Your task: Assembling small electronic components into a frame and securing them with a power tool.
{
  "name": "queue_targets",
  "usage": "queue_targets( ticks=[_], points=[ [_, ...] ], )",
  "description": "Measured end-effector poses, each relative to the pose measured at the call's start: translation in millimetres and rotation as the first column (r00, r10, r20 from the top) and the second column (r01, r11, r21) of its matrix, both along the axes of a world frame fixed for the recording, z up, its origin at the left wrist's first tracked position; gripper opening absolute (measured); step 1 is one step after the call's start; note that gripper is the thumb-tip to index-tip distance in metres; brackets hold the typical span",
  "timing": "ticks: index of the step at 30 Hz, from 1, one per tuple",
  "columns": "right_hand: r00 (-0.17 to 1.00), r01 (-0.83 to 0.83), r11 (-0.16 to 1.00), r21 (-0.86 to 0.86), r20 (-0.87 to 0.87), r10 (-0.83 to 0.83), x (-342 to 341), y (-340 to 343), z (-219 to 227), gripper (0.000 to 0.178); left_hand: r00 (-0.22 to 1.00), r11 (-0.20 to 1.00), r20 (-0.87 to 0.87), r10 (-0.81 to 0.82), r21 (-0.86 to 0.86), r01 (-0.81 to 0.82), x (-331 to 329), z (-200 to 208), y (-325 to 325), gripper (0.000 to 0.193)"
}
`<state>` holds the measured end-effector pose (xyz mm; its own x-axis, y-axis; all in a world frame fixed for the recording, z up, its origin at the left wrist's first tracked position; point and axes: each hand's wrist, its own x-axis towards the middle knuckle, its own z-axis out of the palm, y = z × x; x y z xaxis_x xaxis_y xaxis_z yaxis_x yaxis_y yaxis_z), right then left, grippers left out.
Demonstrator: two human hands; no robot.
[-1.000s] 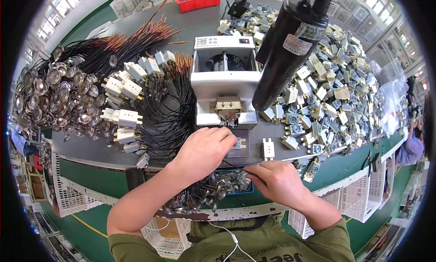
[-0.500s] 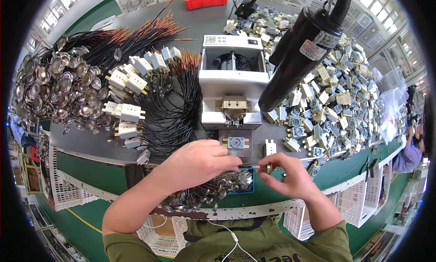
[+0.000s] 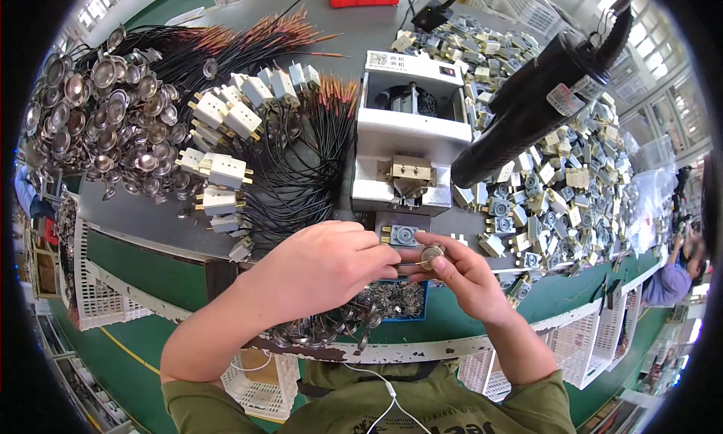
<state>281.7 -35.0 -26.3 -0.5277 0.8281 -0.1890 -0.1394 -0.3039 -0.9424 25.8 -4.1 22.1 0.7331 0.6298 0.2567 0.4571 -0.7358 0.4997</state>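
- A round metal disc (image 3: 431, 255) is held above the table's front edge, its flat face turned largely upward.
- The disc is gripped by the right hand (image 3: 473, 285), between thumb and fingers.
- The left hand (image 3: 327, 262) is placed just beside the disc, its fingers drawn together; whether anything is pinched in them cannot be told.
- Just beyond the fingertips, a grey block (image 3: 404, 236) with brass prongs is laid flat, in front of a silver bench machine (image 3: 410, 163).
- Below the hands, small metal pieces (image 3: 399, 297) are contained in a blue tray (image 3: 426, 307); beside it, a cluster of discs (image 3: 325, 330) is seen.
- To the left, black wires (image 3: 297, 201) with copper-coloured tips and a heap of metal discs (image 3: 105, 125) are spread.
- To the right, a pile of blocks (image 3: 553, 201) is partly covered by a black cylinder (image 3: 527, 110).
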Motion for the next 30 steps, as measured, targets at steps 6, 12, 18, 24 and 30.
queue_targets(
  ticks=[6, 12, 18, 24, 30],
  points=[
    [0.911, 0.378, 0.898, 0.226, 0.082, -0.404, -19.1, -17.5, -2.0, 0.031, 0.993, 0.996, 0.088, 0.074, -0.054, -0.069, 9.1, -18.3, -7.0, 0.016],
    [0.821, 0.528, 0.849, 0.012, -0.262, -0.507, -39.5, -16.4, 13.1, 0.020, 0.996, 0.996, 0.090, 0.023, 0.081, -0.030, 9.4, -32.2, -4.1, 0.016],
    [0.914, -0.057, 0.976, 0.211, 0.404, -0.034, -13.9, 11.8, 40.1, 0.022, 0.982, 0.957, -0.176, 0.071, 0.291, -0.017, 0.4, -14.3, -12.7, 0.016],
    [0.904, 0.150, 0.918, 0.366, 0.325, -0.277, -9.1, -13.4, 21.9, 0.043, 0.995, 0.973, -0.010, 0.104, 0.209, -0.100, 3.8, -17.3, -11.2, 0.016],
    [0.917, 0.064, 0.893, 0.446, 0.327, -0.229, -8.2, -7.4, 17.5, 0.039, 0.992, 0.969, -0.004, 0.122, 0.216, -0.119, 6.3, -19.7, -13.2, 0.027]
  ],
)
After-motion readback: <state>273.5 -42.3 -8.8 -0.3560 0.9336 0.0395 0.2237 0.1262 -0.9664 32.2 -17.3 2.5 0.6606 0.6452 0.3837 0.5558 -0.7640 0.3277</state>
